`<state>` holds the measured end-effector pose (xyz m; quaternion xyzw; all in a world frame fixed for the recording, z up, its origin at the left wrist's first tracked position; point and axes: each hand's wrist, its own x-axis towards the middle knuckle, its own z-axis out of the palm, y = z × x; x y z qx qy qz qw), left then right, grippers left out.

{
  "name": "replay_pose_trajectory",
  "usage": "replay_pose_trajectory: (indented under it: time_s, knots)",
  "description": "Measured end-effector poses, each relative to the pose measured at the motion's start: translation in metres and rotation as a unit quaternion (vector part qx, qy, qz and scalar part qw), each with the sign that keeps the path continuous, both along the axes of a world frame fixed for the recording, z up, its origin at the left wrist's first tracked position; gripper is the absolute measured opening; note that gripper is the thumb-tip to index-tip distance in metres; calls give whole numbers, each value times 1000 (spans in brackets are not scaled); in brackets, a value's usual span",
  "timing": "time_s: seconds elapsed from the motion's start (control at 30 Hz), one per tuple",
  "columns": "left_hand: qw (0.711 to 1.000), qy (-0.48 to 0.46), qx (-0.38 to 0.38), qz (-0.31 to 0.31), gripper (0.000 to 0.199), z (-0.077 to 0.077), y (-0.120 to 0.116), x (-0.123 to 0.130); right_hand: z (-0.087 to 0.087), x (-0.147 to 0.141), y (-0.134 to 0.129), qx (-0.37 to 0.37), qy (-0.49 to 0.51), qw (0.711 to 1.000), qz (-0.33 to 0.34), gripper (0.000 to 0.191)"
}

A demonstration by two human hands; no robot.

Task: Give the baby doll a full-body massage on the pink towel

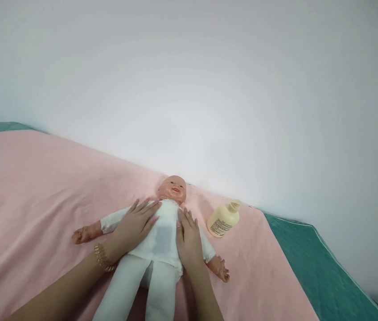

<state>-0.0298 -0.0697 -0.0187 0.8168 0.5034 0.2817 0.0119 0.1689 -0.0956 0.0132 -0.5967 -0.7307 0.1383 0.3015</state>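
A baby doll (165, 238) with a white cloth body lies on its back, its head toward the wall and its arms spread out. My left hand (138, 223) rests flat on the doll's chest at the left, fingers stretched and a little apart. On the other side of the chest lies my right hand (189, 238), its fingers extended toward the doll's shoulder. Neither hand grasps anything. A faint grey rectangle shows on the doll's belly between them. Right of the doll stands a pale yellow pump bottle (224, 218) with printed text, apart from my right hand.
Under the doll spreads a wrinkled pink sheet (42, 191). A green cover (319, 258) shows past its edge at the right and at the far left. A plain white wall (189, 89) rises directly behind the doll's head and the bottle.
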Motion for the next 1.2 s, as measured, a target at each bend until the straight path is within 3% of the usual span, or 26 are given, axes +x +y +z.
replay_pose_trajectory:
  time_s: [0.1, 0.23, 0.33, 0.53, 0.8, 0.93, 1.03, 1.2]
  knots:
    - [997, 41, 29, 65, 47, -2, 2, -4, 11, -4, -10, 27, 76, 991, 109, 51]
    - [991, 89, 51, 83, 46, -7, 4, -11, 24, -14, -26, -4, 132, 945, 301, 57]
    - [990, 103, 54, 79, 45, -10, 6, -15, 23, -19, -29, -46, 108, 933, 340, 51]
    - [993, 82, 40, 73, 46, -9, 4, -16, 15, -12, -15, -61, 25, 964, 258, 40]
    - [998, -23, -19, 57, 44, 1, 4, -11, 4, -5, -8, -74, -67, 990, 102, 61]
    - [986, -149, -61, -31, 42, 9, 1, -6, 3, -2, -5, -90, -109, 990, 19, 61]
    - [965, -232, -67, -102, 36, 23, -10, -2, 4, 3, -3, -98, -139, 985, -31, 57]
    - [920, -208, -157, -294, 20, 54, -35, 3, 5, 8, -3, -109, -153, 981, -54, 57]
